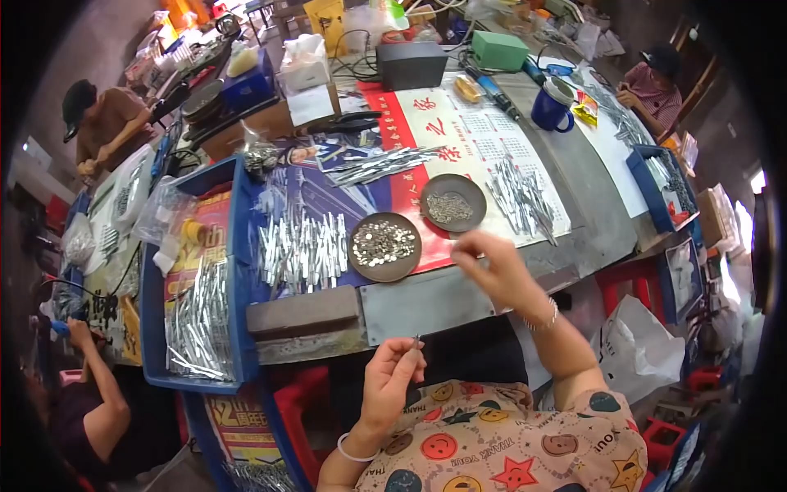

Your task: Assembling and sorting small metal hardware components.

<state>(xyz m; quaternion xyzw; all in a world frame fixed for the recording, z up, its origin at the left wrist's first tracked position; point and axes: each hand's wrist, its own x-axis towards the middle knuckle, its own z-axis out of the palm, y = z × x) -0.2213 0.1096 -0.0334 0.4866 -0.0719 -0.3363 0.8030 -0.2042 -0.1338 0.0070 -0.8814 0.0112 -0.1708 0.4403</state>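
Observation:
My left hand [392,379] is in front of the table edge, its thumb and fingers pinched on a small thin metal piece [416,341] whose tip shows above them. Farther forward, my right hand [502,275] hovers by the near rim of a round dish [429,208] of tiny metal parts. Its fingers are bent together; whatever they hold is too small to make out. A second round dish [358,265], filled with shiny flat discs, lies to the left. Beside it, many silvery metal strips [303,250] are spread in a row.
More strips [525,197] lie at the right on the printed sheet. A blue tray [150,328] of strips stands at the left, beside a brown block [303,313]. A blue mug [551,107] and dark box [410,66] are farther back. Other people work at both sides.

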